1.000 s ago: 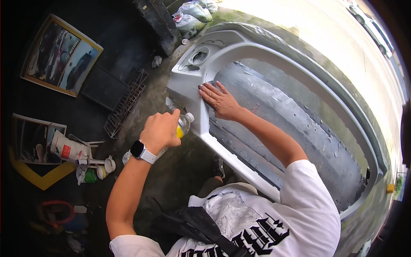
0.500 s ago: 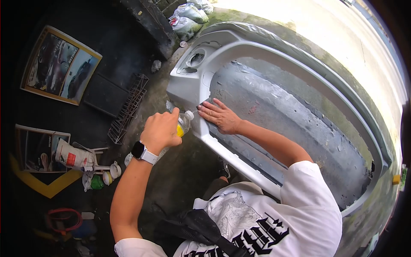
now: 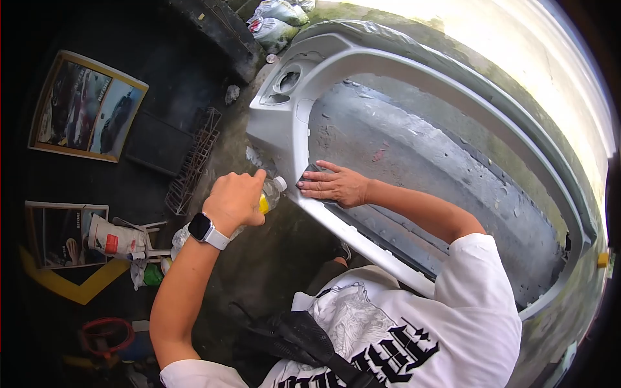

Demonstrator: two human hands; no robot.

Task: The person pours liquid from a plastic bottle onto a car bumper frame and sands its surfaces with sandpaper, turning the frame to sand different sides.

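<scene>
My left hand (image 3: pixel 234 200), with a watch on its wrist, is closed around a clear plastic bottle (image 3: pixel 272 194). The bottle has a white cap and yellow on its lower part; it is tilted, cap toward the bumper. My right hand (image 3: pixel 336 185) presses a dark sheet of sandpaper (image 3: pixel 312 169) against the inner edge of a light grey car bumper (image 3: pixel 275 126). Its fingers lie nearly flat over the sheet, which hides most of it. The bottle's cap is a short way left of the right fingertips, apart from them.
A dark grey panel (image 3: pixel 414 155) shows through the bumper's opening. Filled plastic bags (image 3: pixel 272 32) lie at the top. To the left are a metal rack (image 3: pixel 194 161), framed pictures (image 3: pixel 87 107), a white sack (image 3: pixel 119 239) and a coiled red hose (image 3: pixel 107 333).
My right hand has slid slightly down along the bumper's edge with the sandpaper. The left hand and bottle have shifted a little left and down in view; the whole view has also shifted slightly.
</scene>
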